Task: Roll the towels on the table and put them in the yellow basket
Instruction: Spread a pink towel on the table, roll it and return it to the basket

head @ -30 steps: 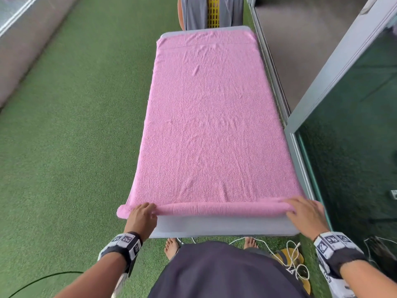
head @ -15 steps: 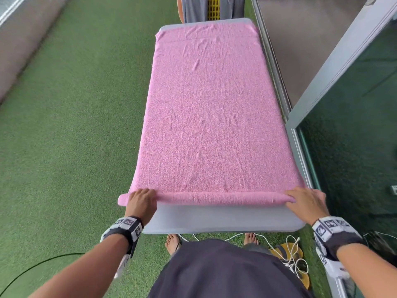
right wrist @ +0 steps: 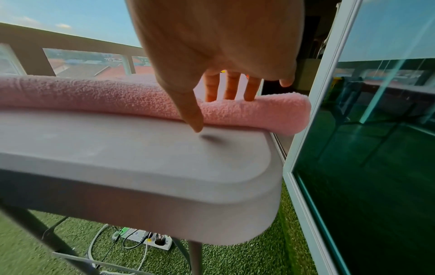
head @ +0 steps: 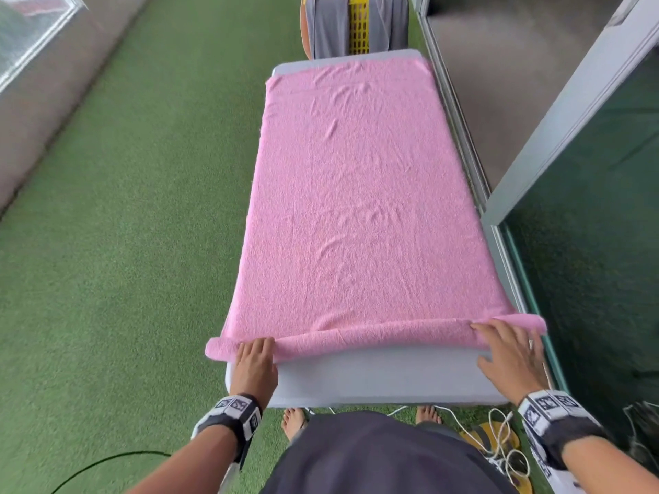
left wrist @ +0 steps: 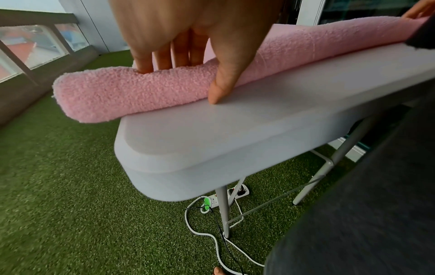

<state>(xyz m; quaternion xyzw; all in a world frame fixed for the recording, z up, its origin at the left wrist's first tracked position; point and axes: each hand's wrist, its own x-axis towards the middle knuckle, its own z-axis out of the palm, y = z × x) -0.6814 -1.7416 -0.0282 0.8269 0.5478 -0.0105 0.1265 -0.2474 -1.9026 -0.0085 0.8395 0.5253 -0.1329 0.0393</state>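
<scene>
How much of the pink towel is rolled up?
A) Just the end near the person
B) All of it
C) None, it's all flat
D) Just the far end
A: the pink towel has a thin roll under both hands at the near end of the table; the rest lies flat.

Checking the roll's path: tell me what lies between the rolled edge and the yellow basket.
Head view: only the flat, lightly wrinkled rest of the pink towel on the table, up to the yellow basket.

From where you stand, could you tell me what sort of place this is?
Probably an upper-floor balcony: artificial grass underfoot, a glazed railing overlooking rooftops, and a sliding glass door beside the folding table.
</scene>
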